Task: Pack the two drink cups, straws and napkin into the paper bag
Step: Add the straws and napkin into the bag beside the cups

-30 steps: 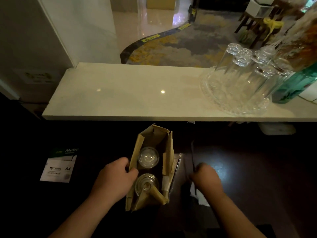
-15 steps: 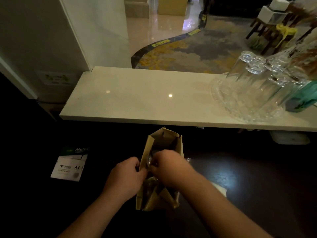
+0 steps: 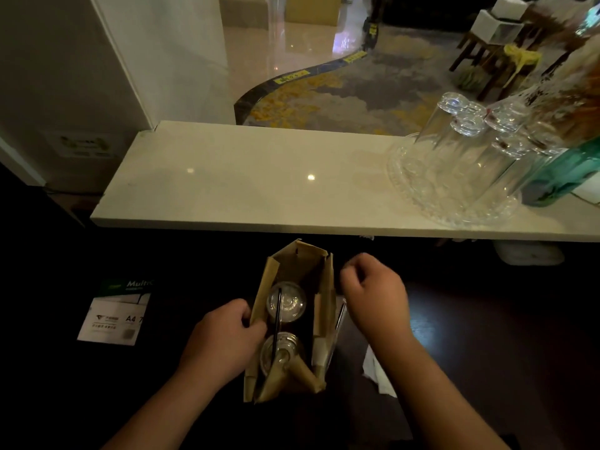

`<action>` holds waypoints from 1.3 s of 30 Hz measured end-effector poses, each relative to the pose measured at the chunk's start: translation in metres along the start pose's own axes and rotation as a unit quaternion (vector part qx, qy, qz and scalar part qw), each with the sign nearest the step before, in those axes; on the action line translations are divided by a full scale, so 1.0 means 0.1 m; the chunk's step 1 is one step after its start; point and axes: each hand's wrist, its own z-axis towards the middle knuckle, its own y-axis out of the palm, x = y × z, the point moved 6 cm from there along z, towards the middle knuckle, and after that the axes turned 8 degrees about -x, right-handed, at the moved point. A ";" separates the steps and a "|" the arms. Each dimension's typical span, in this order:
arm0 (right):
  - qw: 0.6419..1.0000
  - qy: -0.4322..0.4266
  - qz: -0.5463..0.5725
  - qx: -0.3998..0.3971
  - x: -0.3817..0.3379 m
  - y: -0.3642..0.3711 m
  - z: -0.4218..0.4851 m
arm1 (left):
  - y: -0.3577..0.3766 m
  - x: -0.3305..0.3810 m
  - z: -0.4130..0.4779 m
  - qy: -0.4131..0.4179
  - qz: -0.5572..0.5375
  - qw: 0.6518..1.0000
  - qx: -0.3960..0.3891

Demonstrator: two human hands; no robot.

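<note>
Brown paper bag [image 3: 293,319], lower centre, holds both cups [image 3: 286,305] and one black straw [image 3: 277,323]; my left hand [image 3: 224,342] pinches its rim, my right hand [image 3: 373,293] hovers curled and empty, and tugging could topple it.

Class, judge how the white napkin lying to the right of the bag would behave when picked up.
The napkin looks crumpled and thin, so probably floppy and very light. It would likely drape rather than hold shape, and needs a pinch from the right hand.
</note>
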 end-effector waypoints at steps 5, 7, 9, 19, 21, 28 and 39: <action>0.899 0.245 -0.100 -0.348 1.24 1.01 -0.36 | -0.01 0.01 0.01 0.009 0.019 1.000 0.014; 0.895 0.270 -0.104 -0.339 1.40 1.24 -0.51 | 0.00 0.02 0.00 0.013 0.014 1.000 0.003; 0.902 0.290 -0.105 -0.301 1.40 1.33 -0.56 | 0.00 0.03 0.00 0.013 0.015 1.000 0.002; 0.947 0.229 -0.045 -0.222 1.16 0.87 -0.15 | -0.01 0.05 0.00 0.014 0.018 1.000 0.014; 0.957 0.211 0.080 -0.181 0.97 0.62 -0.05 | -0.01 0.05 0.01 0.012 0.013 1.000 0.014; 0.906 -0.025 0.306 -0.290 -0.28 -0.47 -0.13 | -0.03 0.09 0.03 0.003 0.020 0.999 0.025; 0.858 -0.085 -0.224 -0.454 -0.60 1.11 -0.26 | 0.02 0.16 0.01 0.000 0.056 0.998 0.035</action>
